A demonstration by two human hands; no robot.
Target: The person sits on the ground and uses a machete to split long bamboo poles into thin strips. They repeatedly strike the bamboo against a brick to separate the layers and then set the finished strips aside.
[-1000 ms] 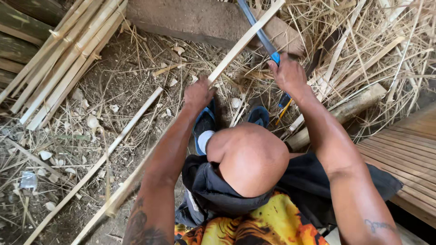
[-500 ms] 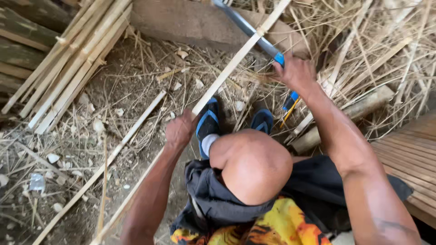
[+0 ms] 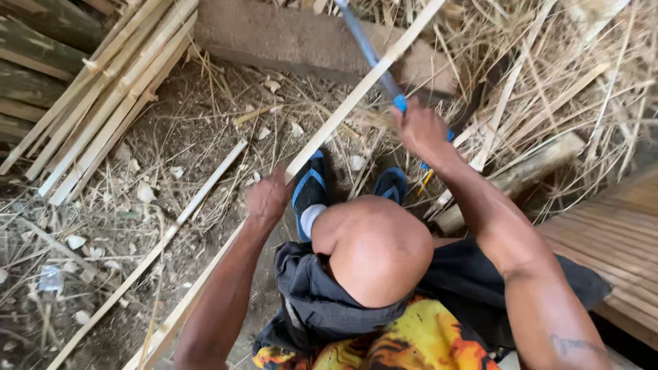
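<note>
While a person crouched over straw-strewn ground, the left hand (image 3: 269, 197) had its fingers wrapped tight around a long bamboo strip (image 3: 343, 116) that ran up and away past them, and the right hand (image 3: 419, 130) gripped a blue-handled blade (image 3: 370, 51) pressed against that strip just above its fingers.

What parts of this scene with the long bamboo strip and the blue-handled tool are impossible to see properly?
Head view only:
- Tool blade: blurred, and its tip is cut off by the top edge.
- Bamboo strip: both ends run out of frame.
- Left hand: fingers are curled under the strip, so the grip is hidden.
- Right hand: covers most of the blue handle.
- Right foot: partly behind the knee.
</note>
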